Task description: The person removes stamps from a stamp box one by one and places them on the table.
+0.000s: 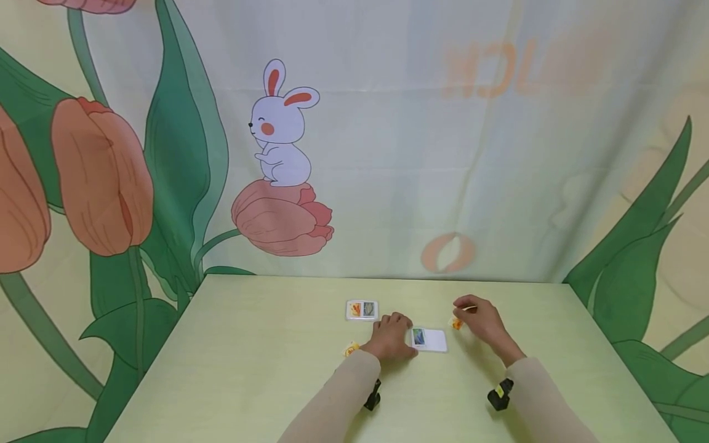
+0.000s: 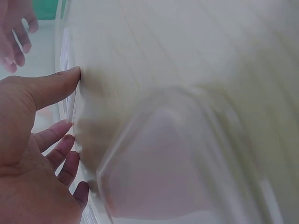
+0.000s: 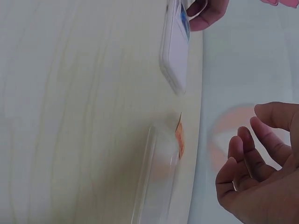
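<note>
My left hand (image 1: 389, 338) reaches over the table at the left end of a white rectangular tile (image 1: 435, 341). Its thumb and index finger sit on opposite edges of that tile, holding it between them; the other fingertips rest on the table. A small blue-green picture (image 1: 418, 336) covers the tile's left half, while its right half is plain white. To the right, my right hand (image 1: 483, 318) hovers with loosely curled fingers and nothing visible between them. Below its fingertips, a small orange picture piece (image 1: 456, 323) lies on the table, also seen as an orange scrap (image 3: 181, 139) in the right wrist view.
Behind the left hand lies another white tile (image 1: 362, 310) with two pictures. A yellow-orange piece (image 1: 351, 349) is partly hidden by the left wrist. Blurred clear plastic shapes (image 2: 159, 163) fill part of both wrist views. A printed curtain (image 1: 388, 154) hangs behind the table (image 1: 232, 369).
</note>
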`<move>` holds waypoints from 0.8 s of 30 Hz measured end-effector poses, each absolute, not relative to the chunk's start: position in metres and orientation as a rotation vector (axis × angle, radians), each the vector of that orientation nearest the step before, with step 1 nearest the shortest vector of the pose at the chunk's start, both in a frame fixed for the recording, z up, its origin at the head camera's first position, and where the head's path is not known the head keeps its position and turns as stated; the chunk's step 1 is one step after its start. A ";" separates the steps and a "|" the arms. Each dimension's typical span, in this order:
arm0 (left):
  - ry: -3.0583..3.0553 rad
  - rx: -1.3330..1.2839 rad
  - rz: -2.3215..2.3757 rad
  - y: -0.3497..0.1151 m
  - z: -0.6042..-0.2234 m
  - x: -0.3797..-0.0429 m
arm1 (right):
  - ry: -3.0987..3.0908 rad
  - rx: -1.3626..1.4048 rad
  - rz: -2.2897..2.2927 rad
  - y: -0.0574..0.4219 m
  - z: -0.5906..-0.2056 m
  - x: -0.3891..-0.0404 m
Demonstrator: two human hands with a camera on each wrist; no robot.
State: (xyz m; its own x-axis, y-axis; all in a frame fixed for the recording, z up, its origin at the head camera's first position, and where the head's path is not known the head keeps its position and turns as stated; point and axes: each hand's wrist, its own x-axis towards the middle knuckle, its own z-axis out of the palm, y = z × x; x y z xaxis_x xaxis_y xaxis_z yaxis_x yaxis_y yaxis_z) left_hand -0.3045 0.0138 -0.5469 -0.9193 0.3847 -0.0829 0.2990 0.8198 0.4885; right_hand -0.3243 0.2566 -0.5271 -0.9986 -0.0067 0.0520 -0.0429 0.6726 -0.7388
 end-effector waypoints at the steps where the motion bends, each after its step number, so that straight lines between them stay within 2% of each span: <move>1: 2.826 0.535 0.714 0.014 -0.547 -0.305 | -2.830 0.051 1.261 0.255 -0.527 -0.323; 24: 2.826 0.528 0.715 0.013 -0.547 -0.305 | -2.886 0.330 1.219 0.218 -0.542 -0.316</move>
State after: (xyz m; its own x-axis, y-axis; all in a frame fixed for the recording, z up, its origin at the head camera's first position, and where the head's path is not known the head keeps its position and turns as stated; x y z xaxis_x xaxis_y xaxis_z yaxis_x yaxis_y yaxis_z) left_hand -0.3051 0.0133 -0.5467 -0.9209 0.3803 -0.0852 0.2941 0.8215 0.4885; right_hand -0.3159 0.2175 -0.5416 -0.9780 -0.1953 0.0732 -0.1887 0.6786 -0.7099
